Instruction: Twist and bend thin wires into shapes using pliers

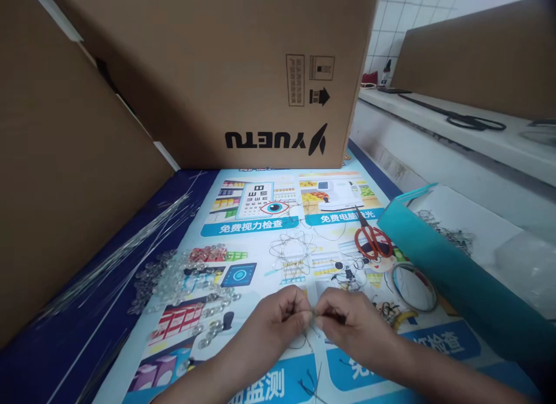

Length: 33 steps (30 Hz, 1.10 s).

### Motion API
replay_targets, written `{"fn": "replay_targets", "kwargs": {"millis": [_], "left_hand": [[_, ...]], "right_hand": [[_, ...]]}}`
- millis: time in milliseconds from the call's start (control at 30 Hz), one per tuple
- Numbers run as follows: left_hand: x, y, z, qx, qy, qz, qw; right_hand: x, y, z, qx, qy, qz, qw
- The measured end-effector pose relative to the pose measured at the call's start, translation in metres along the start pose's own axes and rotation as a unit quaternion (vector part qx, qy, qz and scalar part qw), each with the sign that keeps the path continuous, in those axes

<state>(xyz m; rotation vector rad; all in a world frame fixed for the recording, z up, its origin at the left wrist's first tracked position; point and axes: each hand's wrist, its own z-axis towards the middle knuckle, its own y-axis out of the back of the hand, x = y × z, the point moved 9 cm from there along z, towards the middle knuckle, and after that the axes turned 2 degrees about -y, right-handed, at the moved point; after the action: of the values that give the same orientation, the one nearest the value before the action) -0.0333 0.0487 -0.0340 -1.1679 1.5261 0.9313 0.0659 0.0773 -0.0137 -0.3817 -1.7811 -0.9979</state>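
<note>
the left fingers (305, 318) and right fingers (321, 321) are pinched tight, tips nearly meeting, on a thin wire (313, 313).

The scissors (365, 228) are red-handled, the cardboard box (208, 74) brown.

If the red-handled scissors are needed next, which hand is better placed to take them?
Right, probably: the scissors lie beyond the right hand, farther from the left hand. Both hands seem to pinch a thin strand.

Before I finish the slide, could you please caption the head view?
Left hand and right hand pinch a thin strand, clear beads to the left, red-handled scissors beyond.
</note>
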Motion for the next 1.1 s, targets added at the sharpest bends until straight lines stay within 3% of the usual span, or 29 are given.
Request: {"fn": "replay_targets", "kwargs": {"millis": [133, 233, 400, 600, 767, 1100], "left_hand": [[0.001, 0.001, 0.001, 0.016, 0.016, -0.021, 1.0], [-0.005, 0.003, 0.0, 0.047, 0.019, 0.01, 0.999], [-0.011, 0.025, -0.003, 0.015, 0.001, 0.212, 0.977], [-0.014, 0.026, -0.003, 0.003, -0.056, 0.377, 0.925], [-0.01, 0.023, -0.004, 0.012, -0.053, 0.418, 0.907], [-0.011, 0.023, -0.005, 0.011, -0.053, 0.429, 0.902]], "right_hand": [[-0.007, -0.004, 0.003, 0.018, -0.036, 0.026, 0.999], [-0.016, -0.003, 0.005, 0.015, -0.052, -0.011, 0.998], [-0.025, -0.004, 0.009, 0.014, -0.054, -0.132, 0.99], [-0.02, -0.005, 0.011, 0.005, -0.041, -0.245, 0.969], [-0.018, -0.005, 0.012, 0.009, -0.05, -0.255, 0.966], [-0.022, 0.001, 0.013, -0.013, -0.061, -0.221, 0.973]]}}
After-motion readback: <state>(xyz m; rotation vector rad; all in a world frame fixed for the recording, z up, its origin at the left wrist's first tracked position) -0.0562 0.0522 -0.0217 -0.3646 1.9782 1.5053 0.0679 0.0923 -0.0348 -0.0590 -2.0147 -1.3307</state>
